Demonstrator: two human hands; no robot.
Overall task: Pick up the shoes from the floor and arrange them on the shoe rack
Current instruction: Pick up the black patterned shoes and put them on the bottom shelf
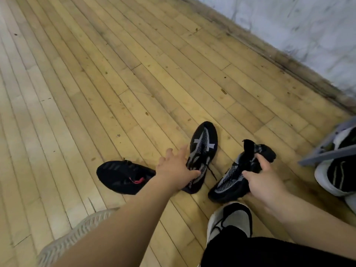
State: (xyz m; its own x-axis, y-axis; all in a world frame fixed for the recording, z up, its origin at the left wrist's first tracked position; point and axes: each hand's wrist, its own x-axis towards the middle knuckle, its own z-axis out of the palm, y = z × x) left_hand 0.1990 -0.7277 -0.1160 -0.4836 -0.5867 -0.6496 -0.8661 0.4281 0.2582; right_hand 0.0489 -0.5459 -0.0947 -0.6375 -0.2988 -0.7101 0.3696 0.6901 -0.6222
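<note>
My own grey-and-white sneaker (230, 218) stands on the wooden plank floor (96, 83) below my arms. My right hand (264, 180) has its fingers (250, 175) closed around a black-and-grey knit trainer (229, 182), held by its collar. My left hand (175, 166) spreads its fingers wide over the matching trainer (204, 143), touching but not gripping. A black shoe with a red tag (123, 176) lies just beside it. On the grey metal rack (327, 151) at right sits a black-and-white sneaker (337, 176); most shoes, I judge, remain.
</note>
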